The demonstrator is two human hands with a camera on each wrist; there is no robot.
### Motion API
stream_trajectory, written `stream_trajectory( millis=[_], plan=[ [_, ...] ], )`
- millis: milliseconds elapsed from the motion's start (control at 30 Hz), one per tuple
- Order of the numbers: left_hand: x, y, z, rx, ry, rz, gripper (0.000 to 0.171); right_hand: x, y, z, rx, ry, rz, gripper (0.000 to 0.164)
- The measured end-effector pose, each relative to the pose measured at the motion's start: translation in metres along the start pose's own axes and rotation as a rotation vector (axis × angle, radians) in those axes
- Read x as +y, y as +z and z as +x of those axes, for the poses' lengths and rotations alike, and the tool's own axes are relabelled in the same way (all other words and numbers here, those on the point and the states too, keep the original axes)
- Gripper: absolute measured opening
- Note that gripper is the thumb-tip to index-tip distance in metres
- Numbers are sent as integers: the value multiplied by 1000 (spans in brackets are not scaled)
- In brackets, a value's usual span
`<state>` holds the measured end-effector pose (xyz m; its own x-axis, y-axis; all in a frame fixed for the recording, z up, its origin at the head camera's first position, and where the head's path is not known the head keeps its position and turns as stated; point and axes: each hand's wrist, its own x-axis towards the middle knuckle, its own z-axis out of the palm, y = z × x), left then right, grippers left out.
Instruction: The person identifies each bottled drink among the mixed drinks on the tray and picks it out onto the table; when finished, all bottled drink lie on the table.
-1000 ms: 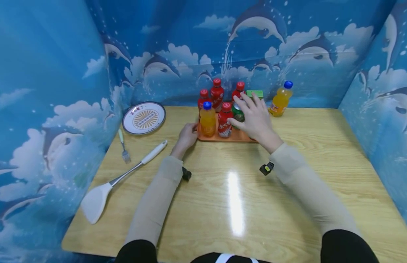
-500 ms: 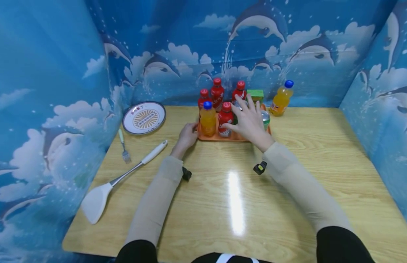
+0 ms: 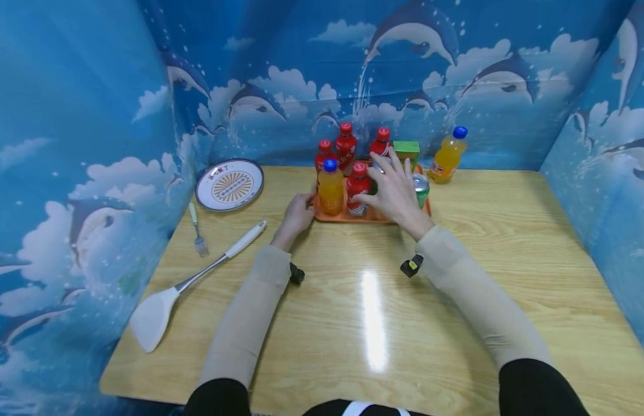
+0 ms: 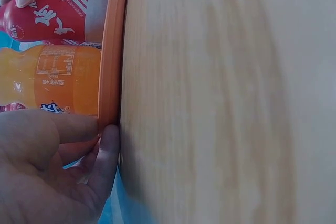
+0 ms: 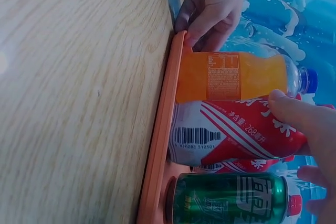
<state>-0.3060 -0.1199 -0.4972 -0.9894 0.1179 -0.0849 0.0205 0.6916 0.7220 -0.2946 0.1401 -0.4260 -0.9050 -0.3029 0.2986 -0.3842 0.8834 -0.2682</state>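
At the left end of an orange tray, my left hand pinches the rim between thumb and fingers. An orange juice bottle with a blue cap stands beside it. My right hand is at the red-labelled drink bottle, thumb against its side, other fingers spread beyond it and partly hidden. The bottle stands upright on the tray, next to the juice bottle. A green can lies close to the right hand; another can stands at the tray's right end.
More red-capped bottles and a green box stand at the back. A second juice bottle is on the table, right of the tray. On the left are a plate, a fork and a white spatula.
My right hand has shifted a little left, from in front of the can to the red-labelled bottle, uncovering the can at the right end. The left hand stays on the tray rim.
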Motion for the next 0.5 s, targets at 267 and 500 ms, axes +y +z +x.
stream_trajectory(
  millis=[267, 500],
  plan=[
    [2, 0, 1, 4, 6, 11, 57, -3, -5, -3, 33, -30, 42, 80],
    [3, 0, 0, -2, -9, -4, 56, -8, -18, -9, 68, 2, 180, 79]
  ],
)
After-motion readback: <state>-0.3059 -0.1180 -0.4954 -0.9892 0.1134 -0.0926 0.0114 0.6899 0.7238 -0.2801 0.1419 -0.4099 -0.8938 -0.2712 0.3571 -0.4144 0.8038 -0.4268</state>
